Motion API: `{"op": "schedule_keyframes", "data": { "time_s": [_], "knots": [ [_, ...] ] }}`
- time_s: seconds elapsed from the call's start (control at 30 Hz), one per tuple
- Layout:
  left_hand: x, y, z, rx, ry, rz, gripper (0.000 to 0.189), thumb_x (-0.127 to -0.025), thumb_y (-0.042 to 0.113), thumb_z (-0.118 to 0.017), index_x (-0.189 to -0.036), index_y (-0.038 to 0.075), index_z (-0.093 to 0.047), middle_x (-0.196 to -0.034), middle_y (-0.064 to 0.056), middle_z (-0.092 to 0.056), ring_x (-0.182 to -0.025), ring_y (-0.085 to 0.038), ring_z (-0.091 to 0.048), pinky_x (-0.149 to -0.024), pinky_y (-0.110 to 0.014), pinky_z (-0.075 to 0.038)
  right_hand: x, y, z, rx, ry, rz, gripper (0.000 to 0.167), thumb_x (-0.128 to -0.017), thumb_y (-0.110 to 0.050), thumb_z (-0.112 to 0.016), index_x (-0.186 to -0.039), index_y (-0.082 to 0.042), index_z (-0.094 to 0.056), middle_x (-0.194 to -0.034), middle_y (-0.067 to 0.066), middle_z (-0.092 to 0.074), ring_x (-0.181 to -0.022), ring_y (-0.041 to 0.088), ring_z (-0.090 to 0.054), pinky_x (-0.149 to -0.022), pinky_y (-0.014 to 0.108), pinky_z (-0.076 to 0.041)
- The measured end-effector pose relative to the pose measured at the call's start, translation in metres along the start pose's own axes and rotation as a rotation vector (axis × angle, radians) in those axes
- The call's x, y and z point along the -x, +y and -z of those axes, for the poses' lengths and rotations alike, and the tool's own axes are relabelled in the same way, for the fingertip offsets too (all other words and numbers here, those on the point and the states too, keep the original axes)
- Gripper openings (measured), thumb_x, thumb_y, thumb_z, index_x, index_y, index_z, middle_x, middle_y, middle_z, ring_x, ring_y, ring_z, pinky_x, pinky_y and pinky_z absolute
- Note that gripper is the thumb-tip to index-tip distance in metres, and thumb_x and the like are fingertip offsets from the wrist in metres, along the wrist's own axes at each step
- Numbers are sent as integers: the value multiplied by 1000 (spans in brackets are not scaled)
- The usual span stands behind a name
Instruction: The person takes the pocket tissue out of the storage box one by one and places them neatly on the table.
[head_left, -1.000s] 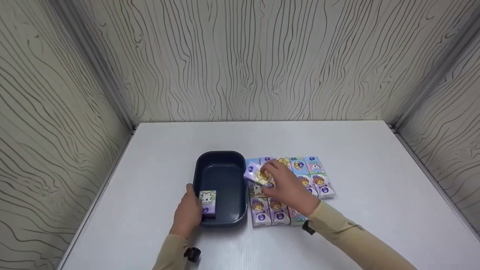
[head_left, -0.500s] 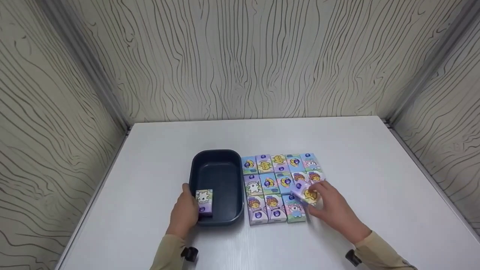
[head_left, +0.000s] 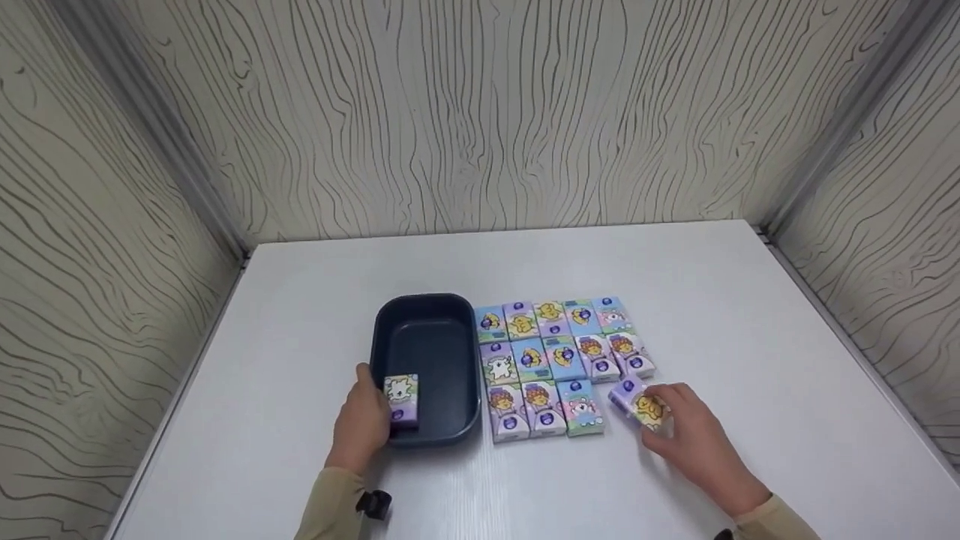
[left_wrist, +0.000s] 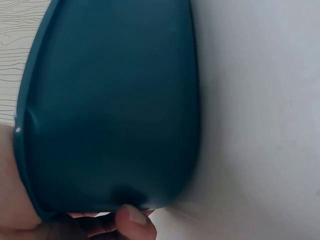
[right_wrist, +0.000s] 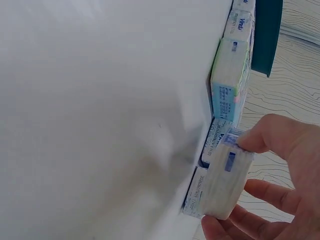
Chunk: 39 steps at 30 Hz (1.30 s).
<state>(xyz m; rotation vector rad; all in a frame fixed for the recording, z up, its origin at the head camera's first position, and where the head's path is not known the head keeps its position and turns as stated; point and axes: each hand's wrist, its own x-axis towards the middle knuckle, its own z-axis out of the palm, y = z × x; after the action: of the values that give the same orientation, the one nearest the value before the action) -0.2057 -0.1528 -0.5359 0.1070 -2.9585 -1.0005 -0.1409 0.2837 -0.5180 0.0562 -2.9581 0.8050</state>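
A purple-and-yellow pocket tissue pack (head_left: 637, 405) is pinched between the thumb and fingers of my right hand (head_left: 697, 435), at the near right corner of the packs in the head view. The right wrist view shows this pack (right_wrist: 227, 175) tilted, overlapping other packs behind it. My left hand (head_left: 362, 424) holds the near left side of a dark blue plastic basin (head_left: 478, 375). In the left wrist view, fingertips (left_wrist: 136, 222) lie against the basin's outer wall (left_wrist: 115, 110). One tissue pack (head_left: 401, 400) with a white cartoon figure lies inside the basin, near my left hand.
Several tissue packs (head_left: 529, 360) lie in three close rows just right of the basin; the nearest row is shorter than the others. All stand on a white table (head_left: 315, 292). Wood-patterned panels (head_left: 480, 112) enclose the table at the back and sides.
My right hand has carried the pinched tissue pack from beside the basin, across the rows, to their near right corner. My left hand stays at the basin; the head view has shifted slightly.
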Motion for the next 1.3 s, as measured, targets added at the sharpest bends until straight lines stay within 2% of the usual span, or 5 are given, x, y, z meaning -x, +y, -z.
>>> {"op": "schedule_keyframes", "data": {
  "time_s": [0.3,0.53,0.83,1.1,1.3],
  "knots": [
    [1,-4,-1,14,8,1,45,-98,7,-36,-138,-9,-23,-113,-31,-57,-98,-41,-61,-79,-53,-49,2,-12,-16,16,-65,-73,48,-75,-18,-79,-118,-8,-60,-113,8,-53,-103,23,-56,-89,45,-49],
    [3,-2,0,2,9,-3,46,-98,7,-36,-138,-10,-23,-115,-33,-56,-100,-43,-60,-80,-54,-49,-1,-20,-28,-7,-96,-96,60,-71,-29,-85,-119,-4,-58,-113,7,-50,-102,20,-55,-90,43,-48],
    [3,-3,1,-2,0,9,45,-99,7,-36,-139,-10,-22,-115,-32,-56,-100,-41,-60,-80,-53,-49,-12,-25,-33,-7,-60,-63,63,-67,-34,-87,-114,-4,-58,-110,6,-49,-96,16,-53,-87,38,-49],
    [2,-4,-1,12,-14,14,47,-99,8,-35,-140,-11,-21,-119,-34,-54,-103,-43,-59,-83,-54,-48,-20,-20,-34,-28,-61,-62,66,-68,-38,-85,-116,-3,-57,-118,9,-48,-111,26,-53,-94,43,-46],
    [-1,-2,-1,25,-14,6,47,-99,8,-35,-141,-10,-21,-122,-33,-53,-108,-43,-57,-87,-54,-47,-21,-18,-34,-18,-47,-39,64,-67,-39,-84,-113,-4,-57,-117,10,-49,-109,27,-54,-92,44,-47]
  ]
}}
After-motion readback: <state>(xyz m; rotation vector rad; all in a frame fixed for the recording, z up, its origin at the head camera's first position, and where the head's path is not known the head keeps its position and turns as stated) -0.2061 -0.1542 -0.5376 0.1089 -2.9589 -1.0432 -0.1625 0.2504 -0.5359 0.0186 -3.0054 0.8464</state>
